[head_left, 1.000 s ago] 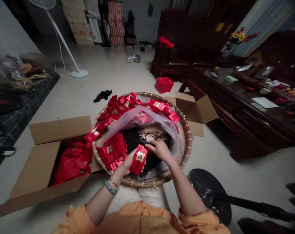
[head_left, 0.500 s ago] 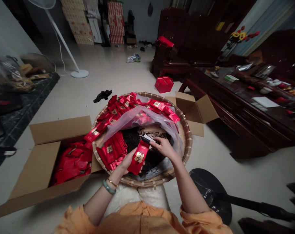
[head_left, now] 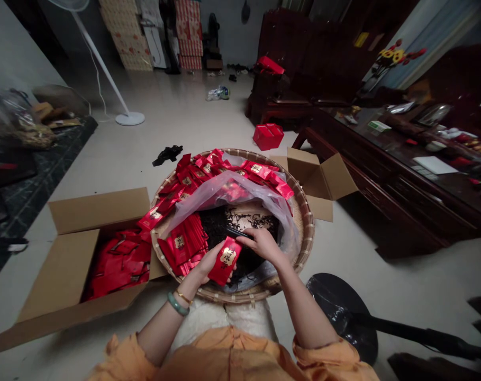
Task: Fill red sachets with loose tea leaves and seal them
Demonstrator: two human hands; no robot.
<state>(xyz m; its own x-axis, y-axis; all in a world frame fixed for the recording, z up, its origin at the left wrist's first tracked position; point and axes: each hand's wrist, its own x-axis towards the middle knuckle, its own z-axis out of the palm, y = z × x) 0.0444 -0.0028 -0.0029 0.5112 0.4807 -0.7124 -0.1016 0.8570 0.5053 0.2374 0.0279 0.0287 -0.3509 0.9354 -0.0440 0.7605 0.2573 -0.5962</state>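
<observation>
My left hand (head_left: pixel 209 265) is closed on a red tea packet (head_left: pixel 226 258) with a gold label, held tilted over the basket. A slim black tool (head_left: pixel 237 233) is pinched in my right hand (head_left: pixel 263 244), close to the packet's top end; its exact kind is not clear. Beneath both hands lie dark loose tea leaves (head_left: pixel 213 221) in a clear plastic bag (head_left: pixel 286 222). A fanned stack of flat red packets (head_left: pixel 188 241) stands left of the tea. More red packets (head_left: pixel 260 169) are heaped along the far side of the round bamboo basket (head_left: pixel 308 233).
To the left, an open cardboard box (head_left: pixel 61 270) is filled with red packets. Another opened carton (head_left: pixel 321 177) sits behind the basket at right. A black round stand base (head_left: pixel 343 312) is near my right arm, and a long dark wooden table (head_left: pixel 383 180) runs along the right.
The right hand has turned the black tool; its white face no longer shows and it is seen edge-on. The packet in my left hand has hardly moved.
</observation>
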